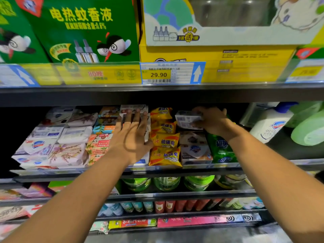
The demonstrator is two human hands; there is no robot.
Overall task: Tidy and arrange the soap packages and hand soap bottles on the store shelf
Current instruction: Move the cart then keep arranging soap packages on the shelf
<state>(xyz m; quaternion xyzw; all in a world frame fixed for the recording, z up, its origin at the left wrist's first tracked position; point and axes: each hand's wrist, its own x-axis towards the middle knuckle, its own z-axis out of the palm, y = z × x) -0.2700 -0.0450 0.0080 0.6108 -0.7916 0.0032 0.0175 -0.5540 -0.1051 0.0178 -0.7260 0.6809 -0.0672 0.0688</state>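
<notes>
Stretching up from the bottom of the view, two bare forearms pass over a lower shelf of green-capped bottles (166, 183) to the soap shelf (192, 166). At its front edge lie pink floral soap packs (98, 144), a row of yellow sulfur soap packets (165, 142), a Safeguard soap carton (194, 148) and a green package (220, 149). The left hand (130, 137) lies palm down with its fingers straight and spread on a stack of white soap boxes (135, 108) in the middle of the shelf, its thumb just beside the yellow packets. Further back, the right hand (213, 120) curls its fingers round a white soap box (185, 118), held above the Safeguard carton. A white hand soap bottle (270, 125) with a blue pump stands towards the shelf's right end. On the shelf edge above hangs a price tag (158, 74) reading 29.90, with a green mosquito-liquid box (82, 28) behind.
</notes>
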